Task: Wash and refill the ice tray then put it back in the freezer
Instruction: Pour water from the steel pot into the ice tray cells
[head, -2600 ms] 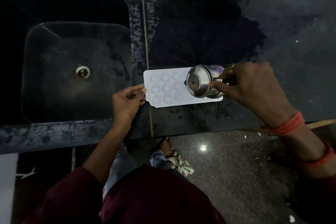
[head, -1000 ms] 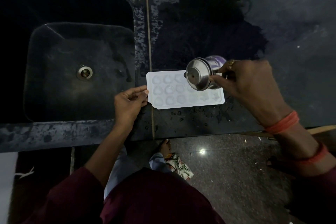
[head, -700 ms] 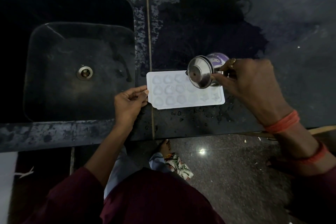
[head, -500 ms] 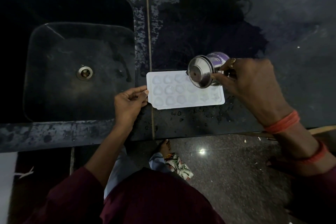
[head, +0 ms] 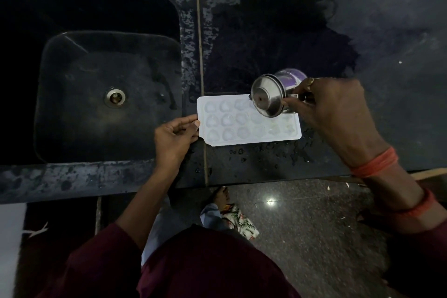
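A white ice tray with heart-shaped cells lies flat on the dark stone counter, just right of the sink. My left hand pinches the tray's left edge. My right hand grips a steel cup, tipped on its side over the tray's upper right cells, mouth facing left. The left and middle cells glisten with water; the cup hides part of the top row.
A dark stone sink with a metal drain is at the left. Water drops lie on the counter in front of the tray. The counter's front edge runs below; a foot and polished floor show beneath.
The tipped cup has drifted slightly up and to the right over the tray since the earliest frame. My left hand stays on the tray's left edge.
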`<act>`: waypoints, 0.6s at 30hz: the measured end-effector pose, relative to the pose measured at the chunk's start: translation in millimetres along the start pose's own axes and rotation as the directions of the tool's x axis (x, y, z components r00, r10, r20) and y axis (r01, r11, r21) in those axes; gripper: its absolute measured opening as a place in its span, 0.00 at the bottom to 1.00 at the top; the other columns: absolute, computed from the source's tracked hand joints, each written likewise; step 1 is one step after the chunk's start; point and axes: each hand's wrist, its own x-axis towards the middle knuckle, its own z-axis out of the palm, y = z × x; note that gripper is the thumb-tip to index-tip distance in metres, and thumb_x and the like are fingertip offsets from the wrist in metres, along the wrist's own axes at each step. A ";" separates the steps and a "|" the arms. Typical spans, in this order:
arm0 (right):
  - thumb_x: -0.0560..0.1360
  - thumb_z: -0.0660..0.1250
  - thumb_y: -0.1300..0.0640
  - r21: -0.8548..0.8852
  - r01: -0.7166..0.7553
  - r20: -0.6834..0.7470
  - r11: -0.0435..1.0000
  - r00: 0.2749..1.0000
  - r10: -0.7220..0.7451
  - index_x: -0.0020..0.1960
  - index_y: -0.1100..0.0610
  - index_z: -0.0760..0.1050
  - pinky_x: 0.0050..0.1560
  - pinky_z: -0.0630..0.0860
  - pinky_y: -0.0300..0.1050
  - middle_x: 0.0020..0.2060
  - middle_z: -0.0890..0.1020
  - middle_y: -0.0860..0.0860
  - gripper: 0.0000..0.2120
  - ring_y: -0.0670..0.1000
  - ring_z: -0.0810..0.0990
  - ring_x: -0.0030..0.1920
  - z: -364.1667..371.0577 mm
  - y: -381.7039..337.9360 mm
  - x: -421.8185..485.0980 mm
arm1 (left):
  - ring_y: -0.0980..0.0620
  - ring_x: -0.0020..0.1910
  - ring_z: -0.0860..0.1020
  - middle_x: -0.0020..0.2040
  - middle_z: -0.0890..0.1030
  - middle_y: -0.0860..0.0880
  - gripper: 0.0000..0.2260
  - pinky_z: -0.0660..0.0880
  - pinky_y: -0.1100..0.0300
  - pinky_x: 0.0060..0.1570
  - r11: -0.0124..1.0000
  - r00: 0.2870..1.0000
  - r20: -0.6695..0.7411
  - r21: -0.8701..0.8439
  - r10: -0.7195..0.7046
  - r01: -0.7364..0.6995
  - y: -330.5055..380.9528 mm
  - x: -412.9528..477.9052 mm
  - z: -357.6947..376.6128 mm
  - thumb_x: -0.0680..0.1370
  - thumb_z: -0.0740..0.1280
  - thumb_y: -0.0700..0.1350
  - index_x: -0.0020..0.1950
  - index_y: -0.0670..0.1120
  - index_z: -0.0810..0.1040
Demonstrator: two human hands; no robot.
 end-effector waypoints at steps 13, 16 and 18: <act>0.74 0.71 0.41 -0.009 -0.014 -0.002 1.000 1.000 0.014 0.46 0.59 0.84 0.41 0.79 0.54 0.36 0.84 0.57 0.20 0.58 0.83 0.37 2.7 -2.7 1.0 | 0.58 0.41 0.85 0.46 0.87 0.50 0.09 0.80 0.67 0.41 1.000 1.000 0.001 -0.001 0.001 -0.001 1.2 -0.7 -1.1 0.78 0.73 0.39 0.57 0.42 0.85; 0.74 0.72 0.42 -0.011 -0.008 -0.007 1.000 1.000 0.007 0.47 0.60 0.84 0.41 0.80 0.55 0.37 0.84 0.57 0.20 0.58 0.83 0.37 1.3 -3.9 1.4 | 0.57 0.41 0.85 0.47 0.87 0.49 0.08 0.81 0.67 0.41 1.000 1.000 0.004 0.001 -0.002 0.002 0.7 -0.4 -1.2 0.78 0.73 0.39 0.57 0.42 0.85; 0.74 0.72 0.42 -0.009 -0.006 -0.011 1.000 1.000 0.006 0.47 0.60 0.84 0.42 0.79 0.55 0.37 0.84 0.57 0.20 0.58 0.83 0.37 0.0 -4.6 2.3 | 0.57 0.41 0.85 0.47 0.87 0.49 0.08 0.81 0.66 0.41 1.000 1.000 0.003 -0.002 -0.007 0.007 0.2 0.6 -1.5 0.78 0.73 0.39 0.57 0.42 0.85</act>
